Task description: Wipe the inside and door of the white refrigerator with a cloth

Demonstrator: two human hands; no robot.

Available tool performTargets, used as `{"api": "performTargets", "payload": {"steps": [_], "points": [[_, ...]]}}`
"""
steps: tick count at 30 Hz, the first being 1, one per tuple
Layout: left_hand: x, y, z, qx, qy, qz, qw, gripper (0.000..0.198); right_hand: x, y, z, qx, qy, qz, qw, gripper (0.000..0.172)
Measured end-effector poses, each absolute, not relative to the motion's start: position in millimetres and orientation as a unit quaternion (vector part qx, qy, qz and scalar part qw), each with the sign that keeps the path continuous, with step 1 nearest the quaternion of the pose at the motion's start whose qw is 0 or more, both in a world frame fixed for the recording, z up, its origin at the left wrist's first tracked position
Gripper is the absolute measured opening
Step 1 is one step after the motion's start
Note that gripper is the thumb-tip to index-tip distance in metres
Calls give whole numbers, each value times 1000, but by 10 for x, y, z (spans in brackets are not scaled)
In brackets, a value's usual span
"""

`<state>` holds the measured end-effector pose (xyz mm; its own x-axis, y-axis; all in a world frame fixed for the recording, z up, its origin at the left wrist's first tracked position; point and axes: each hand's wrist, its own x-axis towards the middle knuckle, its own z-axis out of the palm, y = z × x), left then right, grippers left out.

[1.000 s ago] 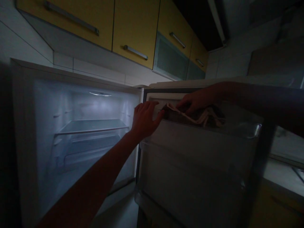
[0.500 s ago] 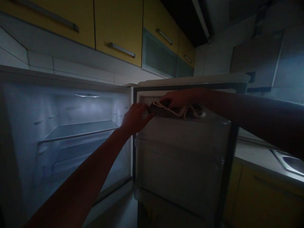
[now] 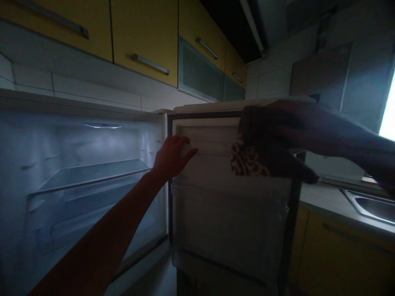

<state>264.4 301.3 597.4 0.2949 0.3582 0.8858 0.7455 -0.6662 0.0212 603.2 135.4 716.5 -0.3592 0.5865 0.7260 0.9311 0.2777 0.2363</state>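
Observation:
My left hand (image 3: pixel 173 155) reaches to the hinge side of the open fridge door (image 3: pixel 228 218), near the top. Its thumb and fingers are apart with nothing between them; whether the fingertips touch the door is hard to tell. My right hand (image 3: pixel 286 123), smeared by motion, is closed on a dark cloth (image 3: pixel 248 160) with a pale leopard-like pattern. The cloth hangs in front of the upper right of the door's inner side. It hides part of the door panel and its edge.
Left of the door, the lit fridge compartment (image 3: pixel 101 150) shows a glass shelf (image 3: pixel 95 174). Clear door bins (image 3: pixel 228 199) line the lower door. Yellow cabinets (image 3: pixel 145 33) hang above. A counter with a sink (image 3: pixel 375 207) is at the right.
My right hand has drawn the cloth off the door's top shelf, to the right and towards me. My left hand stays by the hinge side, fingers now clear of the cloth.

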Motion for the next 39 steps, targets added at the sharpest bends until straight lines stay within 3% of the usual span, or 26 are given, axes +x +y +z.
{"api": "performTargets", "payload": {"steps": [3,9,15,25,34,39], "points": [[2653,3011,5972,-776,-356,-481,200,37,5723,1572,6997,-521,-803,-237,164,53],[2674,2965,5998,-779,-367,-463,211,24,4979,2192,7040,-508,-801,-307,71,58],[2568,2957,6053,-798,-371,-428,206,28,4773,2317,7020,-474,-829,-283,90,52],[2512,2994,6046,-810,-323,-456,179,34,6047,1542,7162,-620,-754,-187,114,37],[2519,2972,6093,-807,-341,-441,194,33,4959,2159,7099,-521,-802,-285,66,54],[2467,3001,6101,-809,-355,-417,215,44,4582,2317,7056,-501,-811,-296,56,62]]}}
